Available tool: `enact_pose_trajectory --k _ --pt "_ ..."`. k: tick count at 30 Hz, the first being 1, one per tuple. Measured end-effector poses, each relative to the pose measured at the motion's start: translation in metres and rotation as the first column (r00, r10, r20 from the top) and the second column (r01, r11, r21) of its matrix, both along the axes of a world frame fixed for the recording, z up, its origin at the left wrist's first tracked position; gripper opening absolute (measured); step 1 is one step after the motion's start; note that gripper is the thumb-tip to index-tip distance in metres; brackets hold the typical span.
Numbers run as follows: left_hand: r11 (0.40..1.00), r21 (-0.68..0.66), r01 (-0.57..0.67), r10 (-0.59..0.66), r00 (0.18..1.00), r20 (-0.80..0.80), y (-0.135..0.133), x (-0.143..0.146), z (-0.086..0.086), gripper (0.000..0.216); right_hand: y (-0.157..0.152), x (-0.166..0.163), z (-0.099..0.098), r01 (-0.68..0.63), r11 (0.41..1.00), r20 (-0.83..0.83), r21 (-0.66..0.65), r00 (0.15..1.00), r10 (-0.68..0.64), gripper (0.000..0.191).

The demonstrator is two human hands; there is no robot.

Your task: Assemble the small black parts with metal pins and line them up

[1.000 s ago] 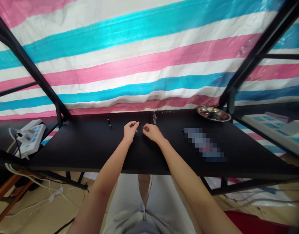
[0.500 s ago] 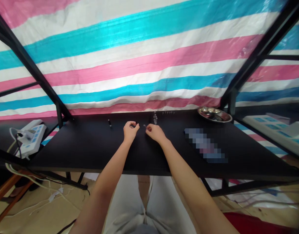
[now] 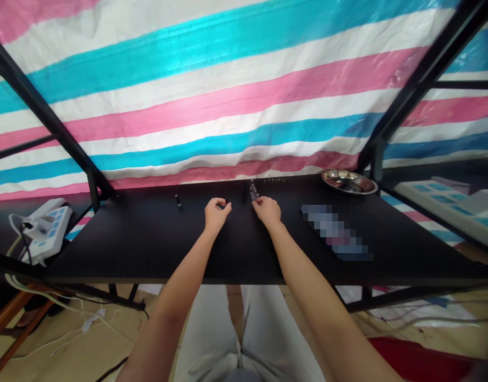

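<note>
L hand (image 3: 217, 214) pinching 1 blk pc (image 3: 227, 201); R hand (image 3: 268, 210) by several clear pcs (image 3: 253, 190), grip unclear.

Wears pale grey trousers (image 3: 206, 329), loose in the legs and creased about the lap, with a thin line down the middle, either cord or seam. Shows darker grey cloth (image 3: 244, 375) at the waist. Has bare forearms (image 3: 188, 270), slim wrists, and a bare left hand (image 3: 217, 215) and right hand (image 3: 269, 210).
</note>
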State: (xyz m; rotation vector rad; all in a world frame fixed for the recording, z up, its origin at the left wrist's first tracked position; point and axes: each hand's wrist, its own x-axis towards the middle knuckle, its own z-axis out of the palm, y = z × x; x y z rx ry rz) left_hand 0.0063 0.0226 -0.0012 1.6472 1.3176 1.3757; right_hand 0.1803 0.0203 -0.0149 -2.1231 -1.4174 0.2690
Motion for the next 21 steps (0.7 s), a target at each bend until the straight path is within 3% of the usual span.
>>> enact_pose_trajectory --k 4,10,21 --pt "0.999 0.004 0.041 -0.040 0.995 -0.091 0.000 0.005 -0.009 0.015 0.004 0.001 -0.004 -0.023 1.000 0.017 0.000 1.000 0.023 0.026" --pt "0.994 0.021 0.109 -0.092 0.917 -0.387 0.009 0.026 -0.016 0.010 0.003 0.001 -0.003 -0.039 0.999 0.028 -0.010 0.999 0.039 0.026" --pt "0.997 -0.028 -0.077 0.057 0.897 -0.438 0.027 0.062 -0.010 0.010 0.002 0.002 0.000 -0.046 0.998 0.045 -0.045 0.998 0.048 0.026"
